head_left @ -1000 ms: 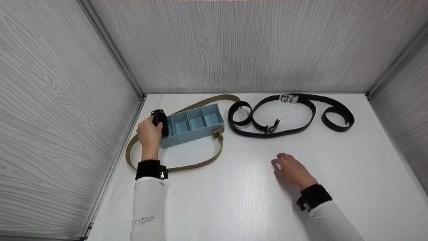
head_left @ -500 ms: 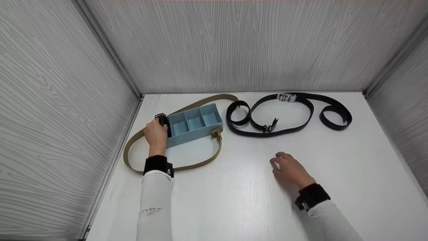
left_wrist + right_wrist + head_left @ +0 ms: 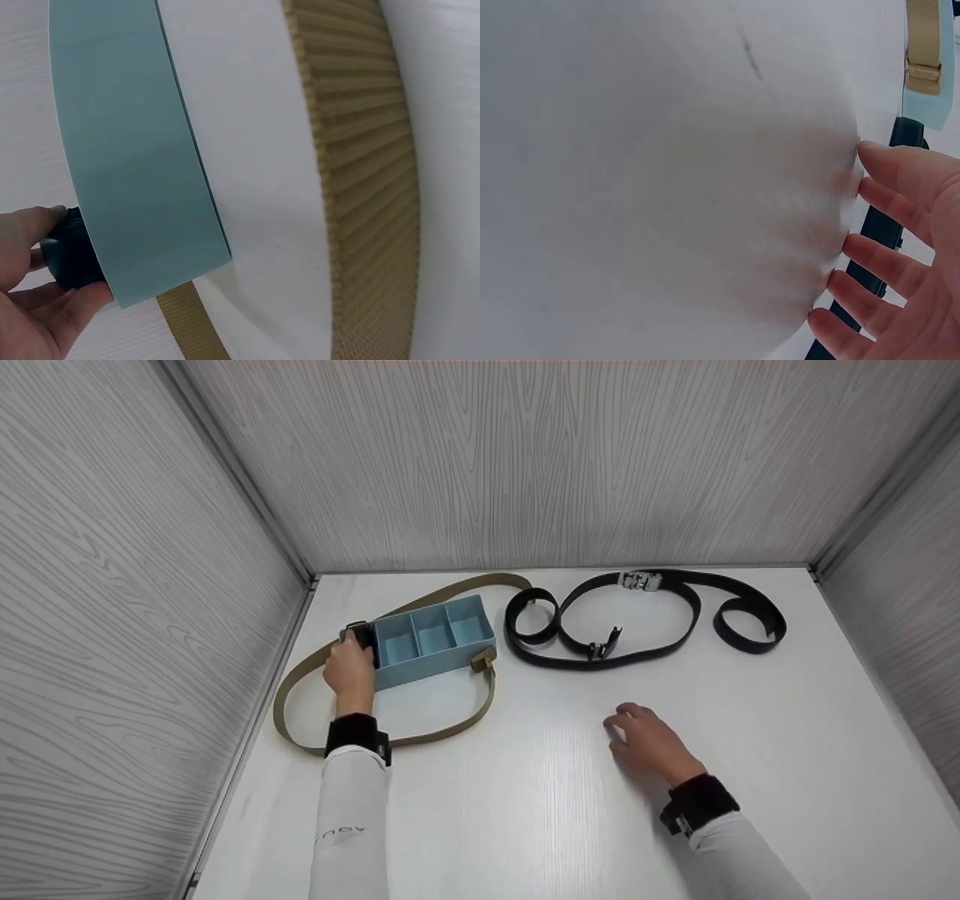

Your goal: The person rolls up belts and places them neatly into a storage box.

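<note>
Head view: crosswise at the left end of the light-blue divided tray (image 3: 429, 666), a rolled black strap (image 3: 364, 634) is pinched by the left hand (image 3: 350, 669); the farther right hand (image 3: 651, 742) is held loosely spread.

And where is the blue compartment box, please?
The blue compartment box sits left of centre in the head view, the left hand at its left end, the tan belt buckle by its near right corner.

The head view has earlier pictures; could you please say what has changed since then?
The left hand has shifted rightward, lowering the black roll it grips to the left end of the blue box; nothing was released. The box, right hand and tan belt stayed put.
</note>
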Demonstrator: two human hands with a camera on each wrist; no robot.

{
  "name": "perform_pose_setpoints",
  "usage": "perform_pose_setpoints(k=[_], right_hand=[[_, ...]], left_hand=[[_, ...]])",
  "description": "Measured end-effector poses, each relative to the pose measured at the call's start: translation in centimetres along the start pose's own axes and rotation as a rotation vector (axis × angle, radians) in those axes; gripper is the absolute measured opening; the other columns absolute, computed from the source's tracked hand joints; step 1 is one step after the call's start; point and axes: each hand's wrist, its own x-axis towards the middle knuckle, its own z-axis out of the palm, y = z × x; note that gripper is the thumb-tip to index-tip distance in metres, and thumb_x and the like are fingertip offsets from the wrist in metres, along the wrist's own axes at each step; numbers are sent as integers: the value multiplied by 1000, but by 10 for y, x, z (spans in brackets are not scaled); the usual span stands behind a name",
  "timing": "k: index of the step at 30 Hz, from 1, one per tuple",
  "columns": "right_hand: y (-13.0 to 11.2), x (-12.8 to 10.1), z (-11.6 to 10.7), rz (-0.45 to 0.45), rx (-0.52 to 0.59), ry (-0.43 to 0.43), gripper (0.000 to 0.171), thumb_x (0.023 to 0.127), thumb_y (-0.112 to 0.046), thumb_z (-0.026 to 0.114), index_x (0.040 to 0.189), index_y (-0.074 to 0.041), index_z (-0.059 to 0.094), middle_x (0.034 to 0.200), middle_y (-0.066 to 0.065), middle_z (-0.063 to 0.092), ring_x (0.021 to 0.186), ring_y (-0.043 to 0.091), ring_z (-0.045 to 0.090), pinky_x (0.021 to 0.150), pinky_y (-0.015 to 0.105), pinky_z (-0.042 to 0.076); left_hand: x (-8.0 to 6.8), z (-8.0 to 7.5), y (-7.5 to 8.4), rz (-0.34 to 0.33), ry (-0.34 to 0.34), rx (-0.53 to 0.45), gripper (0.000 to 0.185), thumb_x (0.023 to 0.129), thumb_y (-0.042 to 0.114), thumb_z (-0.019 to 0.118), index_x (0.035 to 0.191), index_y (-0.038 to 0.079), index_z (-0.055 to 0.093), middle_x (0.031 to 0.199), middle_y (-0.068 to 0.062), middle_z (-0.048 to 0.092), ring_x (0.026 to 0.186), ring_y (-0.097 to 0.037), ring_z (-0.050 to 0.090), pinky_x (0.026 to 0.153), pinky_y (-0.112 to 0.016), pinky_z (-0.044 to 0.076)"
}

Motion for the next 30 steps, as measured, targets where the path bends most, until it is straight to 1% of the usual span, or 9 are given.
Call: perform_pose_setpoints(k=[7,10,14,16,18,21,24,26,30], right_hand=[[-2,1,-1,20,2,-8,32,85,-8,70,116,-1,66,124,24,54,117,46,49,96,54,42],[-4,0,-1,27,13,-12,32,85,-7,70,116,-1,66,124,24,54,118,46,48,97,54,42],[-6,-1,-1,32,18,-13,33,85,-8,70,117,-1,66,124,23,54,118,46,48,96,54,42],[-8,0,-2,34,16,-18,33,85,-8,70,117,-1,65,124,23,54,118,46,48,97,54,42],[-10,1,-3,35,11,-29,34,85,-9,71,117,0,65,124,24,53,118,47,48,96,55,42],[-16,3,-6,50,11,-69,37,85,-10,70,120,0,64,124,26,52,118,47,48,96,56,41],[-21,5,-8,63,6,-109,41,85,-11,69,124,-1,62,125,27,51,116,47,49,93,58,43],[-25,7,-8,58,-5,-124,44,86,-12,70,127,-2,60,126,26,51,114,45,52,91,57,45],[-33,9,-7,8,-27,-116,49,86,-14,74,130,-1,57,128,26,51,110,43,56,90,54,46]], left_hand=[[-6,-1,4,5,-27,47,57,97,26,61,143,-3,45,134,-33,41,124,-46,44,92,-56,44],[-15,3,9,36,29,39,63,95,24,64,145,-4,40,139,-32,36,129,-46,37,97,-56,39],[-41,14,25,176,179,-15,52,90,13,69,135,-6,51,134,-29,42,121,-44,43,95,-55,40],[-59,20,38,282,195,-20,41,88,11,70,124,-6,59,125,-26,50,113,-43,50,89,-54,43],[-78,26,52,384,124,-11,33,89,14,70,115,-4,64,115,-24,57,101,-40,57,83,-52,47],[-105,36,68,488,-103,14,37,90,27,70,112,-2,67,104,-20,63,92,-36,64,77,-49,51],[-126,48,81,529,-317,46,40,89,33,71,111,0,67,97,-16,65,86,-32,66,73,-46,52],[-135,57,87,552,-372,75,34,89,27,73,109,1,68,93,-14,65,82,-30,66,68,-44,53],[-147,67,98,594,-360,112,15,90,5,67,105,3,69,89,-12,67,79,-27,67,64,-41,54]])
